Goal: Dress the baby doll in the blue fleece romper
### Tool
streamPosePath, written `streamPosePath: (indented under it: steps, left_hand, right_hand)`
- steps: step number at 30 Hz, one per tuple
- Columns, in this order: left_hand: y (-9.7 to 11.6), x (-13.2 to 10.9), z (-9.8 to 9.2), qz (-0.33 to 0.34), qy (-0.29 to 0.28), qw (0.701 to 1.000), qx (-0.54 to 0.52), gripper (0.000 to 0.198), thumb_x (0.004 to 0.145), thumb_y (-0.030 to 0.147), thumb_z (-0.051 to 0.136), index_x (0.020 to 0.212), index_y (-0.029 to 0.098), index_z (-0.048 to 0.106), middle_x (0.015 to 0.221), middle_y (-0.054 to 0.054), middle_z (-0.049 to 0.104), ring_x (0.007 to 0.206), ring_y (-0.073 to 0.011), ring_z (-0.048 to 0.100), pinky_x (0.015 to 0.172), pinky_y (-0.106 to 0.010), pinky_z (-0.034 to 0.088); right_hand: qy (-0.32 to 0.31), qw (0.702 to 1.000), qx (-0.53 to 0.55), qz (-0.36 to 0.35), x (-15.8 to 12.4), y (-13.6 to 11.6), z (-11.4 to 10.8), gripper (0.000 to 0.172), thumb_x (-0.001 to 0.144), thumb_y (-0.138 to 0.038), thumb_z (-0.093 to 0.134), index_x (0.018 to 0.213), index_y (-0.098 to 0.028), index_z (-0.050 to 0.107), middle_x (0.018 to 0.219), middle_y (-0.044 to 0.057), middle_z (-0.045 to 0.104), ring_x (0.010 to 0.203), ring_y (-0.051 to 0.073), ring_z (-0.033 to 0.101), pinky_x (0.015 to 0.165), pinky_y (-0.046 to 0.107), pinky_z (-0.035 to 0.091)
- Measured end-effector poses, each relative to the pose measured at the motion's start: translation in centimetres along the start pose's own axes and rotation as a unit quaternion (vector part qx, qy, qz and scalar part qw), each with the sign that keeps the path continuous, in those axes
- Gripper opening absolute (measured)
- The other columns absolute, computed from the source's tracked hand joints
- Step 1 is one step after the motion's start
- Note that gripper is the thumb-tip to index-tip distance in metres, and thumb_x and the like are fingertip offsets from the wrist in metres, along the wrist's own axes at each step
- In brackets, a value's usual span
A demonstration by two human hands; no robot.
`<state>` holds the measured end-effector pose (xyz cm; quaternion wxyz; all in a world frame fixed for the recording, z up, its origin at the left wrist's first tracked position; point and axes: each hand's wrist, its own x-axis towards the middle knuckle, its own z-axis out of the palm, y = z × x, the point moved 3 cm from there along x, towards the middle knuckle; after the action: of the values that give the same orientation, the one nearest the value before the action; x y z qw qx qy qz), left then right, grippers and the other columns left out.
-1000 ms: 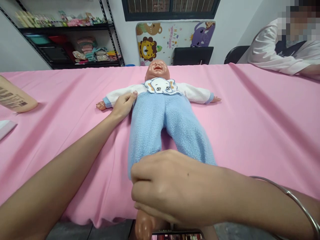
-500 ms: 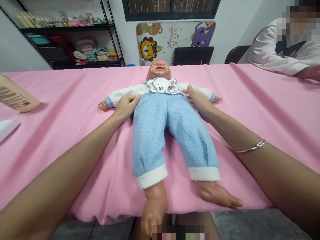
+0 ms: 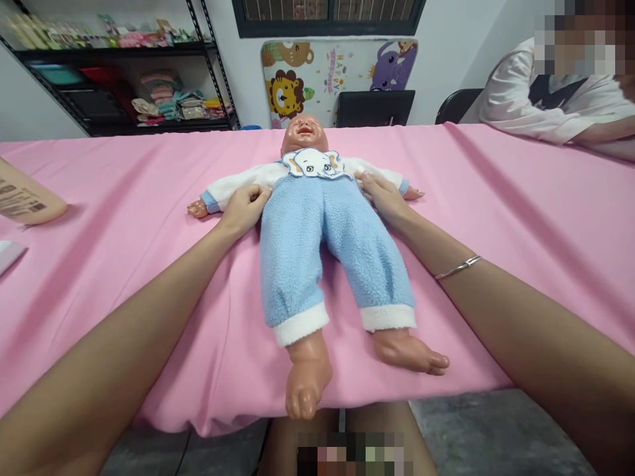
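A baby doll [image 3: 304,132] lies face up on a pink-covered table [image 3: 149,165], feet toward me. It wears a white long-sleeved top [image 3: 251,180] and fuzzy light-blue pants [image 3: 292,251] with white cuffs. A white elephant-face panel [image 3: 315,162] covers its chest. My left hand [image 3: 245,210] is closed at the side of the pants near the waist, thumb against the blue fabric. At the opposite side of the waist my right hand [image 3: 383,197] grips the pants' edge, its fingertips partly hidden behind the fabric. Both doll arms stretch outward past my hands.
A beige bottle [image 3: 30,195] lies at the left, near a white object [image 3: 8,256] cut off by the frame. A person in a white sleeve [image 3: 510,92] leans on the table at the far right. Behind stand a black shelf [image 3: 119,49] and a dark monitor-like panel [image 3: 376,108].
The doll's feet are higher in view, and the foot that overhung the near edge now sits about at it. My hands stay at the waist, and the view has shifted slightly.
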<state>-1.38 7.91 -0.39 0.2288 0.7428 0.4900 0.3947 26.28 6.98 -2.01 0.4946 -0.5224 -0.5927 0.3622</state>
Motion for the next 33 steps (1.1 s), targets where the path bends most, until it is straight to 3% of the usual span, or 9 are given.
streamPosePath:
  steps: [6, 11, 14, 18, 21, 23, 26, 30, 33]
  left_hand:
    - [0.1, 0.0, 0.0, -0.004, 0.017, 0.999, 0.031, 0.031, 0.090, 0.027, 0.048, 0.060, 0.018, 0.044, 0.062, 0.002, 0.043, 0.063, -0.0138, 0.040, 0.062, -0.028, 0.031]
    - [-0.3, 0.1, 0.0, 0.003, 0.021, 0.998, 0.051, 0.029, 0.090, 0.028, 0.045, 0.062, 0.019, 0.043, 0.064, 0.001, 0.044, 0.065, -0.0147, 0.042, 0.063, -0.029, 0.032]
    - [-0.7, 0.2, 0.0, 0.006, 0.035, 0.997, 0.070, 0.028, 0.089, 0.029, 0.044, 0.063, 0.019, 0.042, 0.065, 0.001, 0.045, 0.066, -0.0155, 0.043, 0.063, -0.030, 0.032]
    - [-1.2, 0.3, 0.0, -0.017, 0.049, 0.992, 0.112, 0.024, 0.087, 0.024, 0.044, 0.063, 0.020, 0.041, 0.065, 0.001, 0.046, 0.066, -0.0157, 0.043, 0.063, -0.030, 0.031]
    - [-1.4, 0.4, 0.0, -0.032, 0.054, 0.988, 0.138, 0.022, 0.085, 0.022, 0.044, 0.063, 0.020, 0.041, 0.066, 0.000, 0.048, 0.067, -0.0162, 0.044, 0.064, -0.031, 0.031]
    - [-1.4, 0.4, 0.0, -0.031, 0.053, 0.987, 0.146, 0.022, 0.085, 0.022, 0.044, 0.063, 0.020, 0.040, 0.067, 0.000, 0.048, 0.067, -0.0166, 0.045, 0.064, -0.031, 0.030]
    - [-1.4, 0.4, 0.1, -0.028, 0.045, 0.987, 0.150, 0.023, 0.085, 0.024, 0.043, 0.063, 0.020, 0.040, 0.067, 0.000, 0.049, 0.067, -0.0171, 0.045, 0.064, -0.031, 0.031]
    - [-1.3, 0.3, 0.2, -0.022, 0.036, 0.987, 0.153, 0.024, 0.087, 0.025, 0.043, 0.063, 0.020, 0.041, 0.066, 0.000, 0.048, 0.068, -0.0170, 0.045, 0.064, -0.031, 0.031]
    - [-1.2, 0.2, 0.2, -0.023, 0.034, 0.987, 0.154, 0.026, 0.088, 0.025, 0.043, 0.062, 0.020, 0.041, 0.065, 0.001, 0.047, 0.066, -0.0164, 0.043, 0.064, -0.031, 0.030]
  right_hand:
    - [-0.032, 0.999, 0.031, 0.031, -1.1, 0.8, -2.5, 0.004, 0.076, -0.016, 0.067, 0.074, -0.014, 0.066, 0.074, 0.003, 0.061, 0.065, 0.011, 0.053, 0.063, 0.024, 0.045]
    - [0.098, 0.995, 0.033, -0.004, -0.1, 1.1, -2.6, 0.009, 0.076, -0.009, 0.063, 0.070, -0.016, 0.061, 0.067, 0.000, 0.057, 0.059, 0.010, 0.050, 0.062, 0.026, 0.046]
    - [0.099, 0.995, -0.009, -0.007, 0.1, 1.0, -2.0, 0.010, 0.075, -0.008, 0.062, 0.070, -0.016, 0.060, 0.068, 0.002, 0.060, 0.062, 0.012, 0.053, 0.065, 0.029, 0.048]
    - [0.084, 0.992, -0.076, -0.046, -1.1, -1.9, -1.8, 0.007, 0.072, -0.013, 0.065, 0.076, -0.016, 0.061, 0.075, 0.005, 0.063, 0.069, 0.017, 0.060, 0.069, 0.034, 0.051]
    - [-0.015, 0.985, -0.141, -0.095, -3.9, -6.0, -1.3, 0.008, 0.075, -0.023, 0.067, 0.081, -0.018, 0.063, 0.079, 0.006, 0.065, 0.074, 0.020, 0.062, 0.070, 0.037, 0.053]
    - [-0.124, 0.955, -0.216, -0.160, -6.9, -8.7, -0.7, 0.009, 0.078, -0.029, 0.066, 0.081, -0.020, 0.065, 0.082, 0.006, 0.067, 0.079, 0.022, 0.063, 0.075, 0.039, 0.054]
    - [-0.232, 0.874, -0.331, -0.270, -12.1, -10.8, -0.4, 0.013, 0.085, -0.027, 0.058, 0.078, -0.019, 0.064, 0.092, 0.007, 0.067, 0.093, 0.025, 0.062, 0.082, 0.041, 0.052]
    - [-0.259, 0.804, -0.411, -0.342, -17.4, -10.8, -1.5, 0.023, 0.096, -0.025, 0.041, 0.097, -0.020, 0.063, 0.120, 0.010, 0.059, 0.109, 0.025, 0.057, 0.081, 0.037, 0.053]
    - [-0.233, 0.796, -0.441, -0.344, -19.3, -10.5, -2.3, 0.030, 0.100, -0.030, 0.033, 0.103, -0.019, 0.061, 0.122, 0.012, 0.056, 0.106, 0.024, 0.058, 0.074, 0.035, 0.054]
